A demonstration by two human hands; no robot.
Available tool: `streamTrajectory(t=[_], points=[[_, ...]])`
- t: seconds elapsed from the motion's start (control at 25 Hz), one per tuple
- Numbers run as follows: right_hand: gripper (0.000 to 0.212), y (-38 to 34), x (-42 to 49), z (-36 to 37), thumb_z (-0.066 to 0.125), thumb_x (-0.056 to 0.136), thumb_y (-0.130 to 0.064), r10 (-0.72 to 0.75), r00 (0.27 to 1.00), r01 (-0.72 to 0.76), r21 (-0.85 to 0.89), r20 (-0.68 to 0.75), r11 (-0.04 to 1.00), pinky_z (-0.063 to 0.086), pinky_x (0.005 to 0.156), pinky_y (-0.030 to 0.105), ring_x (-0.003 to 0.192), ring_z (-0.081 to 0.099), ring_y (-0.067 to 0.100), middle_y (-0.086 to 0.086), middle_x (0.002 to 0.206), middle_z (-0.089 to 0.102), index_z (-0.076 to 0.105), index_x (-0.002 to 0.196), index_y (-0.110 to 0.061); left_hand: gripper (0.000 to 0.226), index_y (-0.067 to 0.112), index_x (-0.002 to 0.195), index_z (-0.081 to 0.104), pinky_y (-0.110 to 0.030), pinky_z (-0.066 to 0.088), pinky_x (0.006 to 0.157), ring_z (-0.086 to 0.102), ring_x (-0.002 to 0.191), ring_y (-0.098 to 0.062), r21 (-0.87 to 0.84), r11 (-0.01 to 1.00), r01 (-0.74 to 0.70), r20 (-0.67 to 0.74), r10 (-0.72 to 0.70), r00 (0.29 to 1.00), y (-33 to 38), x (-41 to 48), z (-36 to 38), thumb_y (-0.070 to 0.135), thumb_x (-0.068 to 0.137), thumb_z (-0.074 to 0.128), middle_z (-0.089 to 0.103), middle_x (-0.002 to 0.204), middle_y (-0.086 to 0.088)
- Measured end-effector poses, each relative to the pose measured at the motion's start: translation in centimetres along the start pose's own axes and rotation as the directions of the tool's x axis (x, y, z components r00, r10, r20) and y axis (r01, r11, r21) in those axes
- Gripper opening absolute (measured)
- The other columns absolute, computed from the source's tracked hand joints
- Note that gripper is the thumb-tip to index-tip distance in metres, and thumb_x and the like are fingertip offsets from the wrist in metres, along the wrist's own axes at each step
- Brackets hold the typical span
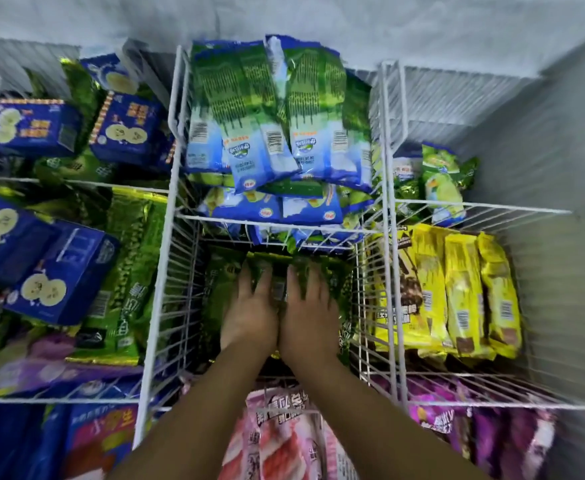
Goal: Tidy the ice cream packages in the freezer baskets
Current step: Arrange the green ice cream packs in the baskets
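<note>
Both my hands reach down into the middle white wire basket [161, 271]. My left hand [249, 308] and my right hand [310, 310] lie side by side, palms down, fingers spread flat on dark green ice cream packages [227, 282] at the basket's bottom. Neither hand curls round a package. The packages under my palms are partly hidden. Behind this basket, a second middle basket [176, 98] is piled high with green and blue packages [267, 126].
Yellow packages [464, 292] stand in a row in the right basket. Blue boxes [59, 271] and green bags [128, 271] fill the left baskets. Pink packages [284, 438] lie at the front, purple ones [457, 417] at the front right. A frosted freezer wall [319, 19] runs along the back.
</note>
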State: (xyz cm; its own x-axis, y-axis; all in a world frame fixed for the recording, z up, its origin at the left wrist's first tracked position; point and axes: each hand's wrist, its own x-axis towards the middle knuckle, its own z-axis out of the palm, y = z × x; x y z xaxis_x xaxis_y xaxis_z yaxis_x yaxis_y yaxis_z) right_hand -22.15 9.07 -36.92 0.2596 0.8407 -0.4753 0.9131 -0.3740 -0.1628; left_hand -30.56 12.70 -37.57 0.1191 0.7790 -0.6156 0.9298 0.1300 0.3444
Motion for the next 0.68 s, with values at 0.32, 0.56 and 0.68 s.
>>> streamTrajectory(t=[0.32,0.56,0.68], points=[[0.037,2.3,-2.3,-10.5,0.048,0.090,-0.018,-0.298,0.744,0.395,0.033,-0.598,0.918,0.050,0.095,0.038,0.124,0.054,0.027,0.011,0.132,0.058,0.064,0.124,-0.016,0.040,0.002,0.116,0.061,-0.040,0.043,0.093,0.052,0.110,-0.025,-0.087,0.903,-0.421,-0.671,0.259,0.695,6.6,-5.4,-4.9,0.024,0.091,0.039,0.061,0.117,-0.012],[0.040,10.8,3.7,-19.3,0.044,0.091,-0.024,-0.019,0.649,0.195,0.142,-0.761,0.970,0.040,0.098,0.043,0.123,0.049,0.029,0.011,0.135,0.053,0.059,0.128,-0.018,0.036,0.003,0.109,0.065,-0.033,0.039,0.098,0.051,0.112,-0.023,-0.125,0.748,-0.652,-0.786,0.327,0.525,21.4,-1.9,-7.0,0.016,0.090,0.037,0.061,0.118,-0.011],[0.048,16.0,8.7,-20.8,0.045,0.087,-0.028,0.097,0.688,0.011,0.144,-0.720,0.990,0.041,0.098,0.047,0.126,0.047,0.035,0.017,0.139,0.048,0.053,0.134,-0.016,0.058,0.000,0.120,0.059,-0.036,0.033,0.107,0.046,0.125,-0.029,-0.209,0.770,-0.603,-0.690,0.320,0.649,28.0,1.9,-6.0,0.030,0.081,0.028,0.052,0.132,-0.015]])
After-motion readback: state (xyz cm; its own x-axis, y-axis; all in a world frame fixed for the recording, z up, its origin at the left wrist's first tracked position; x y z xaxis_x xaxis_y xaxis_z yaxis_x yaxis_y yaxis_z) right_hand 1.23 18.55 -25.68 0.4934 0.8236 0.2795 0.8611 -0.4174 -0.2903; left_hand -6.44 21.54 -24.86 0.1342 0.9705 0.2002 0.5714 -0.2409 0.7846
